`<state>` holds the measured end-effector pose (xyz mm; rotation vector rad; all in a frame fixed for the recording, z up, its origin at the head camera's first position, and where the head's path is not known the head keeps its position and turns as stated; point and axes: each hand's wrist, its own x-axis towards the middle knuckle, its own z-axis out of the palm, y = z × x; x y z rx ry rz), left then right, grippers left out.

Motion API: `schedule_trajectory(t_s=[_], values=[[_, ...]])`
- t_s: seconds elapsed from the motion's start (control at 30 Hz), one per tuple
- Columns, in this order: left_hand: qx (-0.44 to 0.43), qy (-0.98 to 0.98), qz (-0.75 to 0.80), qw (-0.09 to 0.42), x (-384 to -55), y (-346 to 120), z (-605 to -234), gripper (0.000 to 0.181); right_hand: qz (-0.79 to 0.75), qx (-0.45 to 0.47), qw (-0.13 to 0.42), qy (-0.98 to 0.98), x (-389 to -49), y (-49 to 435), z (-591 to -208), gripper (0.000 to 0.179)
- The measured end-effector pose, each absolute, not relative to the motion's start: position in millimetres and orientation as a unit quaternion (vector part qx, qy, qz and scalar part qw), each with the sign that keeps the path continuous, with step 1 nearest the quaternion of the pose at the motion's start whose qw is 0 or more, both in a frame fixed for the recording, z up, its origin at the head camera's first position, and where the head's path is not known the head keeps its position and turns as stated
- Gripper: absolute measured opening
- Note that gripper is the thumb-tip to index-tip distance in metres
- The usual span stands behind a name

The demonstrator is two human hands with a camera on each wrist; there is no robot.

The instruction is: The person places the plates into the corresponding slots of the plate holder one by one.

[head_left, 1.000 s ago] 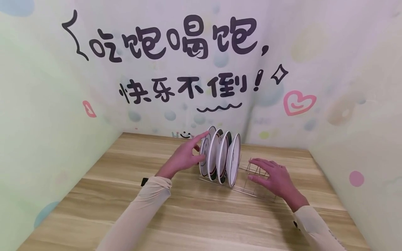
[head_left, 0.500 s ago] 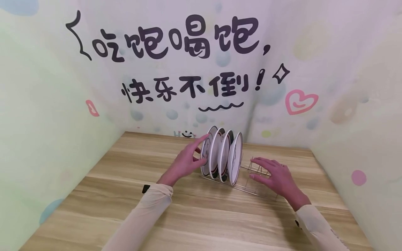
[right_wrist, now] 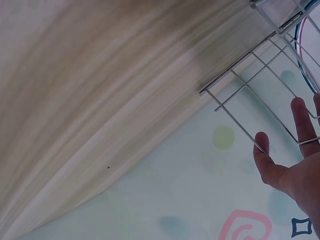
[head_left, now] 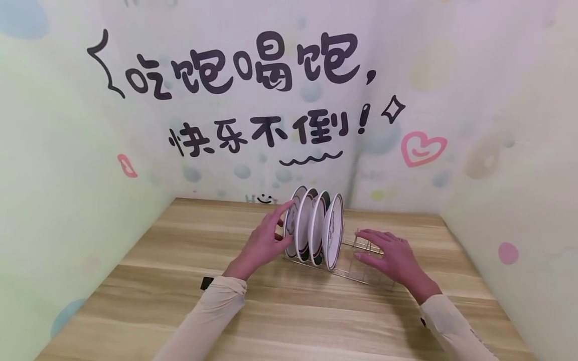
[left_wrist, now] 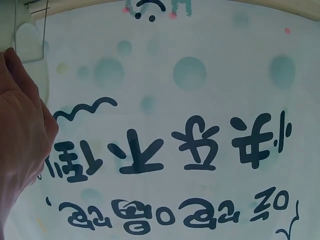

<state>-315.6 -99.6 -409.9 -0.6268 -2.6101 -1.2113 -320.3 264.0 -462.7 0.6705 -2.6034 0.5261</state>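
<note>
Several white plates with dark-patterned rims, the rightmost plate (head_left: 333,233) among them, stand on edge in a wire dish rack (head_left: 347,275). My left hand (head_left: 259,245) lies against the outer face of the leftmost plate (head_left: 291,224), thumb and forefinger spread. At the rack's right end, my right hand (head_left: 393,255) reaches over the wires with its fingers spread. In the right wrist view, fingertips of the right hand (right_wrist: 302,177) touch the rack's wires (right_wrist: 232,122). In the left wrist view the left hand (left_wrist: 22,130) shows mostly its back, and what its fingertips touch is hidden.
The rack stands on a wood-grain table (head_left: 289,321). Behind it rises a pale printed wall (head_left: 253,100) with large dark lettering and a pink heart. Side walls (head_left: 54,175) close in the table at left and right.
The head view has tilted slightly, so the wall lettering sits lower in it. Both hands keep about the same places relative to the plates and rack.
</note>
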Motion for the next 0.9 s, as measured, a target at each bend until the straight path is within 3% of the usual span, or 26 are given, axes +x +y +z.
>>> schedule_trajectory(t_s=[0.43,0.6,0.67,0.77,0.83,0.9], values=[[-0.209,-0.875,-0.425,0.106,-309,-99,-417,0.097,0.178,0.242,0.194,-0.934,-321,266,-460,0.059],[-0.182,-0.878,-0.427,0.116,-302,-101,-420,0.090,0.206,0.244,0.194,-0.927,-321,264,-456,0.048],[-0.173,-0.875,-0.421,0.168,-298,-101,-421,0.082,0.241,0.242,0.197,-0.919,-320,265,-453,0.040],[-0.180,-0.848,-0.402,0.294,-289,-97,-422,0.063,0.319,0.232,0.204,-0.896,-320,274,-447,0.034],[-0.203,-0.819,-0.382,0.377,-281,-91,-422,0.045,0.366,0.208,0.210,-0.882,-323,286,-444,0.035],[-0.238,-0.791,-0.370,0.425,-270,-80,-423,0.026,0.407,0.170,0.206,-0.873,-329,300,-441,0.039]])
